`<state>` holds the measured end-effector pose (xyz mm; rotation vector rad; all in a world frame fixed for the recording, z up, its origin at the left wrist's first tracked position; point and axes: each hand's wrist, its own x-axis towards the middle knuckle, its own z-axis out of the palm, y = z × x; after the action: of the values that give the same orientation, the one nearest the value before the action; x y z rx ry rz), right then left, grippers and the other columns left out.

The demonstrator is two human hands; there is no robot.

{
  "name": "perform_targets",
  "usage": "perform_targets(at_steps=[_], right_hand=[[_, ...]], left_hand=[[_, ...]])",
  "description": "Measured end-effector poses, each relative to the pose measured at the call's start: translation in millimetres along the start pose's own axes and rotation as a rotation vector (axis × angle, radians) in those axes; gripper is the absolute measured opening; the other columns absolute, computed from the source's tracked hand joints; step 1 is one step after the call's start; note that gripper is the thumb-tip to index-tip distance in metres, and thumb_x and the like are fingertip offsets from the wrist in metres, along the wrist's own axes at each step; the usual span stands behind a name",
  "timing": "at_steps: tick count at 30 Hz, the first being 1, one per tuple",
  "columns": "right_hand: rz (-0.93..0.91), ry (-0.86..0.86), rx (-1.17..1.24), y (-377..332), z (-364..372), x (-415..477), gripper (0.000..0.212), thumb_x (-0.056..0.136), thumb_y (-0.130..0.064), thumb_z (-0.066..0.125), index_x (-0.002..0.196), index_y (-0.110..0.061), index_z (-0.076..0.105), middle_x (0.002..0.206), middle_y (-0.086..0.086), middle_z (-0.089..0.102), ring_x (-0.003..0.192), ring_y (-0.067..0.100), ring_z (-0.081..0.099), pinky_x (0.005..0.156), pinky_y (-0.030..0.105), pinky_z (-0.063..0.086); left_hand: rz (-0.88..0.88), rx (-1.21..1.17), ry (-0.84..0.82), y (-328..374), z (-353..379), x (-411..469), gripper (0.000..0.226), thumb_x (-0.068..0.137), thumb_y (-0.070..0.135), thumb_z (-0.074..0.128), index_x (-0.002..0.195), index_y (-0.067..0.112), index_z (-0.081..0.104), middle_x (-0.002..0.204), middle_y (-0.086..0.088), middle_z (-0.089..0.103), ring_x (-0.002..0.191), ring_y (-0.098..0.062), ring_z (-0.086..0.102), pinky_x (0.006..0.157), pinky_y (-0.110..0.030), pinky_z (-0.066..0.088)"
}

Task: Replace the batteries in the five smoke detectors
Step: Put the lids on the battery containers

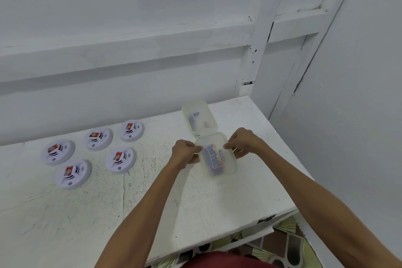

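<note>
White-painted table [195, 213] fills my feed, set into a corner of white walls. On its left side lie the five detectors, all flat and apart from each other: three in a far row [58, 152] [99, 139] [131, 130] and two nearer me [120, 159] [73, 173]. Each shows a red block [52, 148] in its middle, which I take for a battery.

To the right of them, well apart, sit two clear plastic boxes end to end. The far box [214, 124] lies on the table with a grey item and a pinkish item inside; I cannot tell what they are. The near box [226, 165] touches it or nearly so, and holds dark, blurred items.

Both hands are on the near box. The left hand [185, 152] grips its left edge, fingers curled under and thumb on top. The right hand [243, 140] pinches its right edge between thumb and fingertips.
</note>
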<state>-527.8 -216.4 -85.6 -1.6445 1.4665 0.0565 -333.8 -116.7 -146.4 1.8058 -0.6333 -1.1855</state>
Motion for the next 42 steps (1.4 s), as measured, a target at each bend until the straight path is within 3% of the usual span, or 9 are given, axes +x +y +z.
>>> perform_targets(at_steps=[8, 14, 19, 22, 27, 29, 32, 36, 42], right_hand=[[0.085, -0.191, 0.157, 15.7, -7.3, 6.6, 0.038, 0.091, -0.027, 0.074, 0.116, 0.0, 0.065, 0.112, 0.015, 0.071, 0.097, 0.029, 0.07, 0.081, 0.041, 0.062], [0.073, -0.199, 0.252, 19.2, -3.6, 6.5, 0.038, 0.095, -0.028, 0.067, 0.122, -0.001, 0.061, 0.116, 0.014, 0.067, 0.098, 0.03, 0.068, 0.07, 0.038, 0.06], [0.06, -0.174, 0.234, 16.6, -5.1, 7.5, 0.036, 0.094, -0.025, 0.069, 0.12, 0.0, 0.061, 0.116, 0.016, 0.067, 0.102, 0.032, 0.068, 0.074, 0.043, 0.061], [0.056, -0.174, 0.234, 13.9, -4.1, 5.4, 0.034, 0.095, -0.023, 0.068, 0.118, 0.001, 0.063, 0.109, 0.014, 0.069, 0.093, 0.028, 0.07, 0.069, 0.041, 0.062], [0.101, -0.185, 0.237, 10.9, -5.3, 2.6, 0.033, 0.093, -0.018, 0.07, 0.116, 0.005, 0.064, 0.1, 0.014, 0.07, 0.082, 0.026, 0.07, 0.069, 0.041, 0.062], [0.096, -0.156, 0.227, 10.9, -5.1, 3.7, 0.034, 0.092, -0.018, 0.072, 0.113, 0.006, 0.065, 0.102, 0.017, 0.072, 0.082, 0.028, 0.072, 0.073, 0.042, 0.062], [0.085, -0.117, 0.232, 12.3, -4.3, 5.8, 0.035, 0.089, -0.018, 0.076, 0.109, 0.009, 0.067, 0.1, 0.02, 0.075, 0.081, 0.03, 0.074, 0.073, 0.04, 0.063], [0.072, -0.07, 0.167, 12.8, 0.1, 7.9, 0.029, 0.087, -0.016, 0.077, 0.1, 0.009, 0.071, 0.09, 0.022, 0.076, 0.081, 0.033, 0.075, 0.08, 0.044, 0.062], [0.091, -0.07, 0.116, 4.4, -2.4, 9.5, 0.024, 0.085, -0.006, 0.077, 0.098, 0.012, 0.07, 0.09, 0.024, 0.075, 0.08, 0.035, 0.075, 0.08, 0.046, 0.062]], left_hand=[[-0.176, -0.177, -0.229, -3.5, -11.8, -4.6, 0.006, 0.098, 0.014, 0.072, 0.098, 0.008, 0.07, 0.097, -0.008, 0.075, 0.079, -0.02, 0.068, 0.073, -0.031, 0.061], [-0.15, -0.189, -0.192, 1.9, -7.5, -6.0, 0.016, 0.097, 0.017, 0.073, 0.105, 0.009, 0.061, 0.096, -0.007, 0.073, 0.079, -0.02, 0.072, 0.064, -0.032, 0.059], [-0.134, -0.173, -0.162, 5.3, -3.0, -8.7, 0.019, 0.099, 0.015, 0.071, 0.112, 0.005, 0.061, 0.097, -0.007, 0.073, 0.08, -0.02, 0.071, 0.056, -0.029, 0.058], [-0.132, -0.191, -0.15, 5.6, -1.8, -11.1, 0.021, 0.099, 0.013, 0.07, 0.116, 0.001, 0.064, 0.096, -0.008, 0.073, 0.079, -0.02, 0.071, 0.053, -0.026, 0.058], [-0.183, -0.177, -0.17, 6.9, -7.4, -12.0, 0.023, 0.094, 0.013, 0.076, 0.109, -0.003, 0.068, 0.099, -0.014, 0.075, 0.076, -0.023, 0.073, 0.056, -0.029, 0.06], [-0.151, -0.128, -0.1, 4.9, -7.4, -12.8, 0.024, 0.089, 0.018, 0.082, 0.095, 0.0, 0.068, 0.102, -0.017, 0.075, 0.079, -0.026, 0.073, 0.057, -0.032, 0.061], [-0.003, 0.124, 0.091, 3.2, -3.2, -13.3, 0.031, 0.082, 0.025, 0.089, 0.075, 0.004, 0.068, 0.084, -0.013, 0.073, 0.07, -0.023, 0.071, 0.057, -0.03, 0.063], [0.043, 0.266, 0.105, 6.3, 0.9, -8.9, 0.031, 0.083, 0.022, 0.087, 0.082, -0.007, 0.077, 0.074, -0.016, 0.077, 0.063, -0.025, 0.077, 0.069, -0.029, 0.064], [-0.065, 0.192, 0.012, 9.5, -1.1, -2.7, 0.027, 0.081, 0.014, 0.089, 0.09, -0.008, 0.077, 0.076, -0.016, 0.078, 0.071, -0.028, 0.079, 0.081, -0.037, 0.066]])
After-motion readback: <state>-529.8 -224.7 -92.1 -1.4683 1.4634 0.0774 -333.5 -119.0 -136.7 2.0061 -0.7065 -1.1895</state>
